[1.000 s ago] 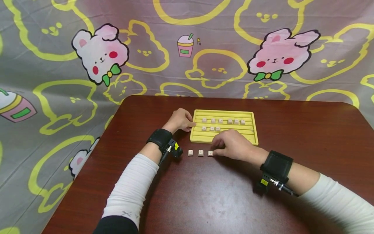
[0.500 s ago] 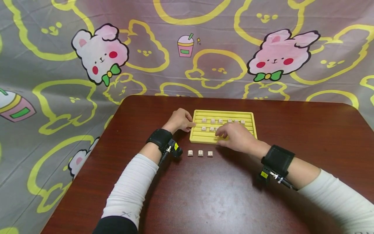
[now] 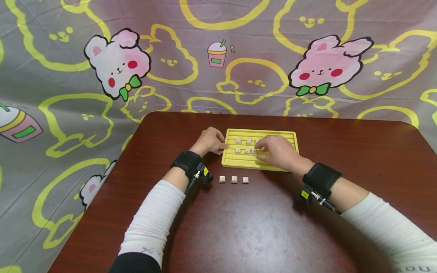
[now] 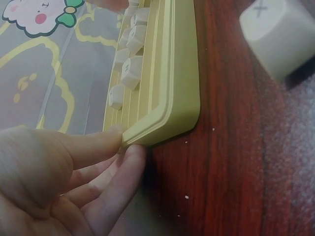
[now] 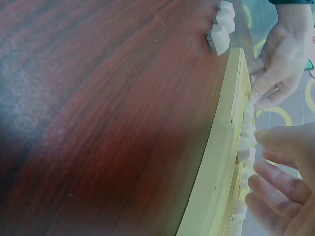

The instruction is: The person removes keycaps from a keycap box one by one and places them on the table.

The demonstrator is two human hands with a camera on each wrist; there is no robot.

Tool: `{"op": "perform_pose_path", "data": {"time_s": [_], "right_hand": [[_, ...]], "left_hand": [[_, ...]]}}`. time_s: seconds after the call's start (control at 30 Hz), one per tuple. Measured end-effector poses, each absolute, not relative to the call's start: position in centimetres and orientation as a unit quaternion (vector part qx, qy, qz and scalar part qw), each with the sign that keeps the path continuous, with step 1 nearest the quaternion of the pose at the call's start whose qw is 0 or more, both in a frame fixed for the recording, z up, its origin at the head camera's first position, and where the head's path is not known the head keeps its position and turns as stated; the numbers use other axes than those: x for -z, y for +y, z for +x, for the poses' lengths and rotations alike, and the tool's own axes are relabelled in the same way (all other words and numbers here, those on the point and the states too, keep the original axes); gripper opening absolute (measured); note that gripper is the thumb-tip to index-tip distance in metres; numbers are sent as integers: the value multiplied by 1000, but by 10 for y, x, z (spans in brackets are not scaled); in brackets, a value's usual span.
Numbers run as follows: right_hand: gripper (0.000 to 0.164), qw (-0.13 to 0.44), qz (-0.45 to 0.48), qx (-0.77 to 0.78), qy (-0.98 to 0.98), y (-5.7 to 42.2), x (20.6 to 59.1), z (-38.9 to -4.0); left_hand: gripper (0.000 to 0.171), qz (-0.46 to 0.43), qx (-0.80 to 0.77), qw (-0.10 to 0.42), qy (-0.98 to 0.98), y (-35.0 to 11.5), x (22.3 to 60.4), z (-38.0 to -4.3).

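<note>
At the left end of the yellow tray [image 3: 259, 166], my left hand [image 3: 209, 140] pinches the rim between thumb and fingers. White keycaps stand in two rows on the tray, one keycap [image 4: 130, 73] bearing a letter N. My right hand [image 3: 278, 151] is over the tray's middle, covering the right part of the rows. Its thumb tip is right at a nearer-row keycap [image 5: 244, 148]; the other fingers are loosely bent and spread, with no keycap showing in their grasp. Three loose keycaps lie in front of the tray, the middle keycap [image 3: 234, 179] among them.
The tray rests on a dark red-brown wooden table [image 3: 218, 227]. A patterned cloth [image 3: 218, 87] hangs behind the table and along its left side. Both wrists wear black straps with small cameras [image 3: 207, 175].
My right hand has moved from beside the rightmost loose keycap up over the tray, near the end of the nearer row. My left hand has kept its hold on the rim.
</note>
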State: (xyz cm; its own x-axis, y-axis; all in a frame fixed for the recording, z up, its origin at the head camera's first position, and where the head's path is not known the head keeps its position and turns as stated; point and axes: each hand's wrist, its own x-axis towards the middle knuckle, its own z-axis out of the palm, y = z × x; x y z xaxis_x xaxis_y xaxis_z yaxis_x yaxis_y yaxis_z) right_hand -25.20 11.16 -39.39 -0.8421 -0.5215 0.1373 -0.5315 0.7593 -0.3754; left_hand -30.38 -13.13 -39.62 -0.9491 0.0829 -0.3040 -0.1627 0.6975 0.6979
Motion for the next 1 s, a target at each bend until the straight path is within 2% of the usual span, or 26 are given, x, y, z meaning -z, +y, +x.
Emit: {"op": "perform_pose_path", "data": {"time_s": [0.7, 1.0], "right_hand": [[27, 12, 273, -199, -941, 102, 401, -260], [19, 29, 269, -192, -943, 98, 406, -261]], "left_hand": [[21, -27, -380, 157, 911, -131, 395, -303], [19, -15, -389, 155, 908, -131, 393, -301]]}}
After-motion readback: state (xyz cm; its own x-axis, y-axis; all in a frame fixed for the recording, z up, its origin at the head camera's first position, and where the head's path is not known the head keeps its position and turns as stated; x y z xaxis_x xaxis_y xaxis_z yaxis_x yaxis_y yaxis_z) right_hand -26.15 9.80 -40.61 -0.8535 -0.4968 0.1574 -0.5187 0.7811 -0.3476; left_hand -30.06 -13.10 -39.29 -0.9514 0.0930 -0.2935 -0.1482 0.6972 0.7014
